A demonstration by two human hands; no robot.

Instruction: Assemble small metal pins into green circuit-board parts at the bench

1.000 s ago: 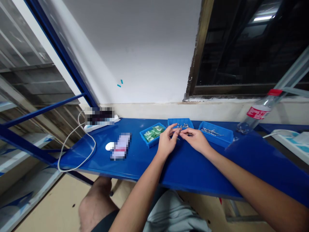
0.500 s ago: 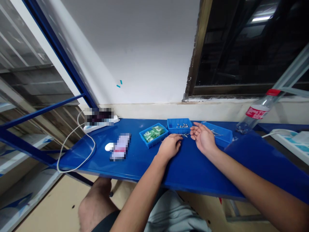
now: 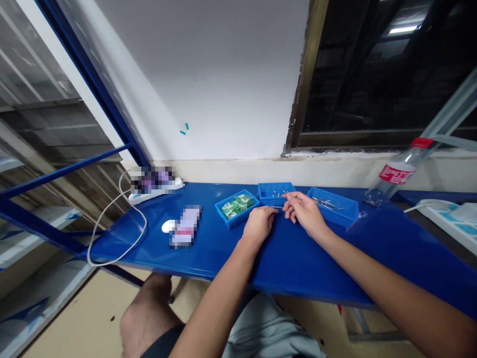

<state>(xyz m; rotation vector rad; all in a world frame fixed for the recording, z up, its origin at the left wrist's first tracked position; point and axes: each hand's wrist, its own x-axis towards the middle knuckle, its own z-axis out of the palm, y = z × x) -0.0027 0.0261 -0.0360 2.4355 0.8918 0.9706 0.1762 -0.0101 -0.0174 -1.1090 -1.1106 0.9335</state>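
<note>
On the blue table, my left hand (image 3: pixel 258 222) is closed, its fingertips pinching thin metal pieces (image 3: pixel 275 207) that point right. My right hand (image 3: pixel 303 211) is close on the right, thumb and forefinger together near the front of the middle blue bin (image 3: pixel 276 186); anything between them is too small to name. Small metal parts lie in that middle bin. Long thin metal rods (image 3: pixel 328 203) rest in the right blue bin (image 3: pixel 348 219). Green and white packets (image 3: pixel 237 206) fill the left blue bin (image 3: pixel 230 223).
A clear bottle (image 3: pixel 397 173) with a red cap leans at the back right. A power strip (image 3: pixel 156 192) with a white cable, a white oval object (image 3: pixel 169 226) and a pixelated item (image 3: pixel 186 226) are at left. Another white strip (image 3: pixel 443 214) is at far right.
My right hand has moved left toward my left hand, its fingers drawing together and uncovering more of the right bin. My left hand has barely shifted.
</note>
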